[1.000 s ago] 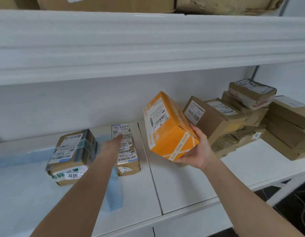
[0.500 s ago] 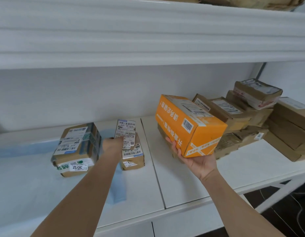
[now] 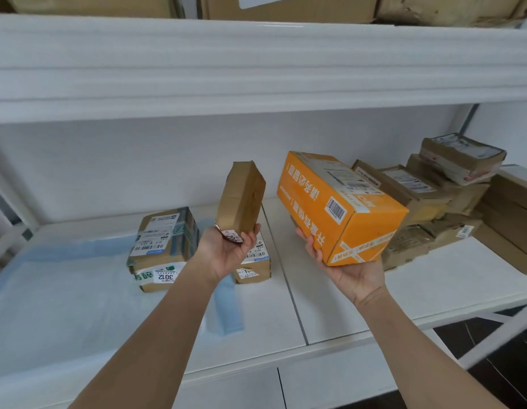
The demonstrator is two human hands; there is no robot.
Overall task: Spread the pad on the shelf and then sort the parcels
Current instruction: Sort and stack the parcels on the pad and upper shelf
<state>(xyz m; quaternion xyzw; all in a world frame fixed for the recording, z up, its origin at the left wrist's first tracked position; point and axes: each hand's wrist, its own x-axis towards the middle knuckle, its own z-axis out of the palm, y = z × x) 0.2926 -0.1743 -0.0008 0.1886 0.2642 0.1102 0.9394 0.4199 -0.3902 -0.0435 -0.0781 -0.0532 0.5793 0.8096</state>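
A pale blue-edged pad (image 3: pixel 64 293) lies spread over the left half of the white shelf (image 3: pixel 286 314). On it stand a taped brown parcel marked 3012 (image 3: pixel 162 246) and a small labelled brown parcel (image 3: pixel 255 264). My left hand (image 3: pixel 227 249) holds a small flat brown parcel (image 3: pixel 241 199) upright, palm up, above that small one. My right hand (image 3: pixel 345 270) supports a large orange box (image 3: pixel 339 208) from below, lifted off the shelf.
A heap of brown parcels (image 3: pixel 433 196) fills the right end of the shelf, with stacked flat boxes (image 3: pixel 513 214) at the far right. The upper shelf board (image 3: pixel 256 63) overhangs and carries large cartons (image 3: pixel 286 7). A dark floor shows at lower right.
My left hand has lifted the top small parcel off the other and turned it upright. The orange box has stayed in my right hand, shifted a little right.
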